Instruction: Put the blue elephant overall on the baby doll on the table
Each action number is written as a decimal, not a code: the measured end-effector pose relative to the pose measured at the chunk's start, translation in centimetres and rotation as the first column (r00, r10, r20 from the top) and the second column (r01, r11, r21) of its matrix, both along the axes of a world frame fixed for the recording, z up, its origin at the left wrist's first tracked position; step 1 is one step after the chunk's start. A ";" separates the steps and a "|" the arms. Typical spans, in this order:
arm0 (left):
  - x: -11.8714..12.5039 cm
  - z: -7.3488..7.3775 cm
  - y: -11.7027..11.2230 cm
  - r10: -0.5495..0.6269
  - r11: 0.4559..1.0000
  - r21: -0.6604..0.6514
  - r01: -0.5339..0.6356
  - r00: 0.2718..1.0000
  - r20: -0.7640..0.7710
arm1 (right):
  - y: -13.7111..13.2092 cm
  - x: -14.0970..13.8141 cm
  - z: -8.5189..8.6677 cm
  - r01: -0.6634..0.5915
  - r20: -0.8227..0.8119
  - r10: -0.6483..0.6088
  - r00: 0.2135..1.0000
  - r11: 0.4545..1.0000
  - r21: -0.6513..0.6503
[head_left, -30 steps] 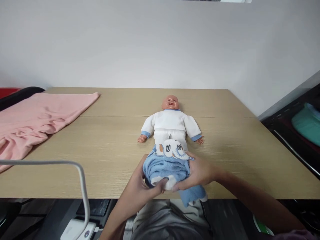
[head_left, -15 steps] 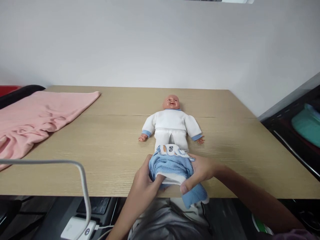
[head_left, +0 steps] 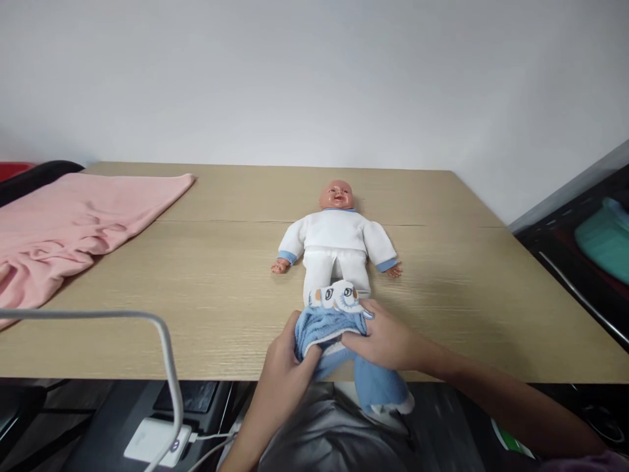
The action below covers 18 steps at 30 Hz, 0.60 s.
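Observation:
A baby doll (head_left: 337, 229) in a white top and white trousers with blue cuffs lies on its back on the table, head toward the wall. In front of its legs is a blue terry baby garment (head_left: 334, 324) with a white animal face on it. My left hand (head_left: 289, 360) grips the garment's left side, thumb at the white-edged opening. On the other side, my right hand (head_left: 383, 334) pinches the same edge. One blue sleeve or leg of the garment hangs over the table's front edge. The garment covers the doll's lower legs from view.
A crumpled pink cloth (head_left: 98, 223) lies on the left of the wooden table (head_left: 221, 275). A grey cable (head_left: 167, 354) arches at the lower left, near a white power bank (head_left: 157, 440). At the right is a dark container with a teal item (head_left: 604, 239).
My right hand has shifted left and its thumb has moved up onto the garment's opening. The opening is gathered narrower, and the animal face has turned more into view.

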State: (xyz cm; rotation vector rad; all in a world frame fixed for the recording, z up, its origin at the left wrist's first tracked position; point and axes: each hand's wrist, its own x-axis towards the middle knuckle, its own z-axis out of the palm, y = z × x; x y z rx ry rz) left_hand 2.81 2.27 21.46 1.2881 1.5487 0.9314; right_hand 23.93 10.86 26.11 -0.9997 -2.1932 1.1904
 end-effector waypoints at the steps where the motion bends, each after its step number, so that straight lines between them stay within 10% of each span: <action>1: 0.1 -0.3 0.2 0.004 1.000 0.005 -0.004 1.000 -0.018 | -0.1 0.1 -0.6 0.057 0.027 -0.058 0.998 0.998 0.028; 18: 0.5 -1.8 2.8 0.011 0.999 0.041 -0.011 1.000 -0.001 | 0.6 0.0 -4.2 0.123 0.121 -0.149 0.981 0.972 0.202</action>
